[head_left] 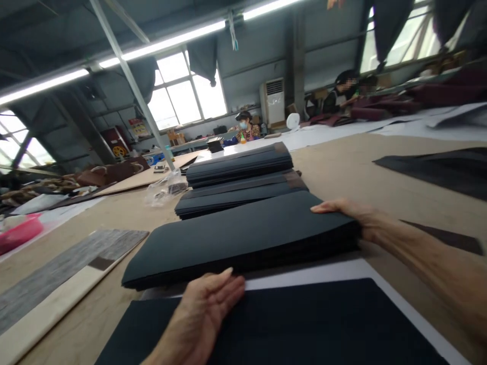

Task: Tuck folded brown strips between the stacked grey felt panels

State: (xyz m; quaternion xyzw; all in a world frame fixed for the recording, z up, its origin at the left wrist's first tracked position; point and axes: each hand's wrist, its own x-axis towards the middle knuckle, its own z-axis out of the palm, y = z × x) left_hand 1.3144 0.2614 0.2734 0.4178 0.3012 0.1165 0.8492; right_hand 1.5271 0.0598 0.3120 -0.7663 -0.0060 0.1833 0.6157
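Observation:
A thick stack of dark green-grey sheets (228,233) lies across the middle of the table. My right hand (342,215) is at its right end, thumb on the top sheet and the other fingers hidden at the end of the stack. My left hand (209,304), palm turned inward and fingers extended, is at the stack's near edge, above a large dark sheet (312,319). White paper (357,268) shows under that sheet. Two more dark stacks (239,165) (236,195) lie behind.
On the left are a grey and cream board (76,274) and a pink item (21,233). A clear plastic bag (167,188) lies near the rear stacks. Dark pieces (441,170) lie on the right. A masked person (245,129) sits across the table.

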